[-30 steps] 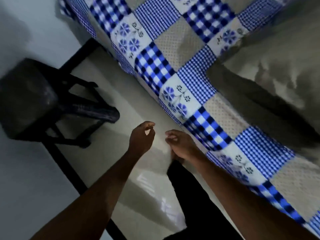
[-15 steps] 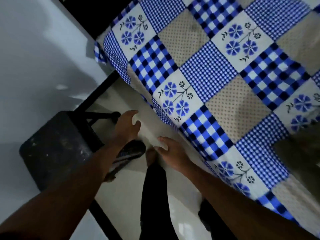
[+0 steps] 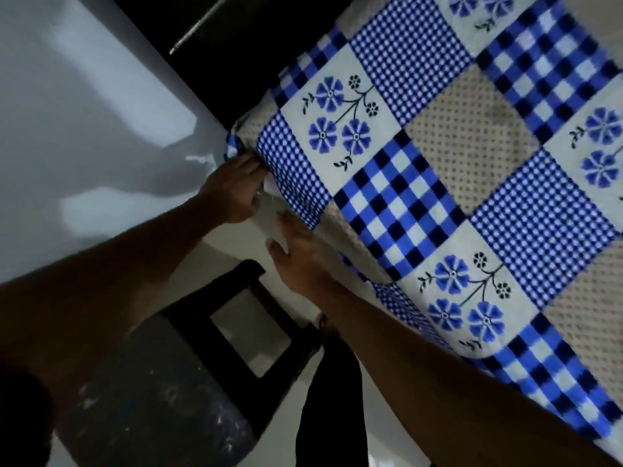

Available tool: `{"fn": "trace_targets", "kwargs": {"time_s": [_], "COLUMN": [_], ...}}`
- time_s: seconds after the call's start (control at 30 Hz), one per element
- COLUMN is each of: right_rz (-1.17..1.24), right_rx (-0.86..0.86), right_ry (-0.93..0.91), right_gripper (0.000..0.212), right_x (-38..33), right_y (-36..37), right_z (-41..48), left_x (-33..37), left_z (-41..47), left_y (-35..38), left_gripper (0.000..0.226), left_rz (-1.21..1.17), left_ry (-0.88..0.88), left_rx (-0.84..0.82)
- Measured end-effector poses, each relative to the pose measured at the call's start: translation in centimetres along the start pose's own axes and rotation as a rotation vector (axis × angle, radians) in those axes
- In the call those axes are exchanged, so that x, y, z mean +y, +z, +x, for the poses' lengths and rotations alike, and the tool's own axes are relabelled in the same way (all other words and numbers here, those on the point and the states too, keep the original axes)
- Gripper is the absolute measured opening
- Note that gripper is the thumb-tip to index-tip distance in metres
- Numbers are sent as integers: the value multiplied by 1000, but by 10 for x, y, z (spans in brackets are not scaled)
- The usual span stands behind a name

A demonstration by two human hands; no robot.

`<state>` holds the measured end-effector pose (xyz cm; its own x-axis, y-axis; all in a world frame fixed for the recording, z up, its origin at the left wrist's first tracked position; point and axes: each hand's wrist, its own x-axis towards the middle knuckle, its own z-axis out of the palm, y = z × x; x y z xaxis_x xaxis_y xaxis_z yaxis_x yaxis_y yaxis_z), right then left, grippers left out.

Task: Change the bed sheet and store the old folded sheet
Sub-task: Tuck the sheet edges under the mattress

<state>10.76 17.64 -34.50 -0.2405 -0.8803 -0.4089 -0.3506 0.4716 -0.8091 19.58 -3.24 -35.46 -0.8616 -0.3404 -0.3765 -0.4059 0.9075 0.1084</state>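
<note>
- The blue-and-white patchwork bed sheet (image 3: 455, 203) lies spread over the bed and fills the right side of the view. Its near corner is bunched beside the wall.
- A pale grey wall (image 3: 84, 129) takes up the upper left.
- A dark stool (image 3: 151, 399) stands on the light floor (image 3: 236, 246) at lower left, beside the bed.
- A leg in dark trousers (image 3: 333, 416) shows between stool and bed.
- The left hand (image 3: 229, 193) reaches to the sheet's bunched corner, fingers stretched out and touching the cloth.
- The right hand (image 3: 296, 254) is just beside it, fingers straight and spread against the sheet's hanging edge.
</note>
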Motion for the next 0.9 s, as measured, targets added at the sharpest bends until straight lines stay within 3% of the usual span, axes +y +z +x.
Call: {"fn": "trace_targets", "kwargs": {"time_s": [0.1,0.3,0.37,0.53,0.6,0.67,0.73,0.9], "right_rz": [-178,-497,-471,-442,-422,-378,-318,-298], "right_rx": [15,-29,-78,42,43,-23,-54,59], "right_ry": [12,113,170,258,312,391,476,467], "right_gripper": [63,71,77,84,85,87,90,87], "right_x": [-6,2,-5,-16,-23,-34,-42,-42], "right_y": [3,14,19,30,32,32,35,41], "right_z": [42,78,87,91,93,104,113,110], "left_x": [-20,-34,-39,-31,-29,-35,-41,-38], "left_z": [4,24,23,9,0,-3,2,33], "left_y": [4,16,17,5,4,9,12,3], "left_gripper": [64,51,49,33,34,41,43,34], "left_rz": [133,110,78,-59,-49,-29,-4,38], "left_ry": [92,160,194,91,16,-32,-18,6], "left_rx": [-125,-46,-25,353,428,391,249,20]}}
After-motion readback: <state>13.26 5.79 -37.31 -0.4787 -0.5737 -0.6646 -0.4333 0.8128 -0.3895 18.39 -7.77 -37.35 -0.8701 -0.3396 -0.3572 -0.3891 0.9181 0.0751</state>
